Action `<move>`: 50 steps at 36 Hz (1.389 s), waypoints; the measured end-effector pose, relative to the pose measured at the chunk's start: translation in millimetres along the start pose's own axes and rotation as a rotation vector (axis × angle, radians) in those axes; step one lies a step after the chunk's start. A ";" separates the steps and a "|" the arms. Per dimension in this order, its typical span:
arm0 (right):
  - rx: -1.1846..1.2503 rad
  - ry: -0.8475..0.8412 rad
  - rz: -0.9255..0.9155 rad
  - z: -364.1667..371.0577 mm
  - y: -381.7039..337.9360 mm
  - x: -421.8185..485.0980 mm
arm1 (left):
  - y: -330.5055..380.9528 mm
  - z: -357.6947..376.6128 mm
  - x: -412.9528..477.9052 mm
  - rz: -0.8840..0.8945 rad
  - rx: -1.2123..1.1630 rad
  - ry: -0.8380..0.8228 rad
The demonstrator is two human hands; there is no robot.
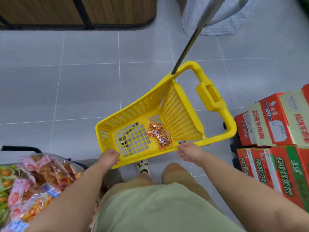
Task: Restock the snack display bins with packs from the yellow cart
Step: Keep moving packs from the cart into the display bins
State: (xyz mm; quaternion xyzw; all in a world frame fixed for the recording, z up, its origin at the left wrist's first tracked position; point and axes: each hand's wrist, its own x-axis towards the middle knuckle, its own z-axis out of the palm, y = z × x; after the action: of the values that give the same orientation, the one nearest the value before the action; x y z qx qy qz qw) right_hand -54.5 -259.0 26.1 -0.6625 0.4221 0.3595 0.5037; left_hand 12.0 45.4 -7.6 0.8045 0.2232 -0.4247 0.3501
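Observation:
The yellow cart stands on the grey tile floor below me, its perforated basket nearly bare. Two or three clear snack packs with red and orange contents lie on its mesh bottom near the right wall. My left hand grips the near left corner of the basket rim. Just above the near right rim hovers my right hand, fingers spread and relaxed, holding nothing. A display bin heaped with colourful snack packs sits at the lower left.
The cart's long dark handle pole slants up toward the top right. Stacked red and green cardboard cartons crowd the right side. A wood-panelled counter base runs along the top left. My foot in a patterned clog is under the cart.

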 end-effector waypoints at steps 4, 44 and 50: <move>-0.020 -0.043 -0.043 12.6 -44.0 23.9 | 11.7 -17.8 22.6 -0.025 -0.030 0.157; -0.844 0.200 0.022 98.8 -10.8 289.9 | -56.0 37.6 140.1 -0.278 -0.377 0.633; -0.545 0.217 -0.023 83.9 -21.5 275.4 | -49.2 32.8 135.4 -0.265 -0.401 0.583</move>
State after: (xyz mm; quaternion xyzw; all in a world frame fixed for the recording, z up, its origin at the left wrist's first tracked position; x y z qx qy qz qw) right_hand 67.1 -228.9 -233.9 -0.8126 0.3538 0.3809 0.2634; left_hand 35.5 61.3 -152.6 0.7714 0.4943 -0.1672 0.3643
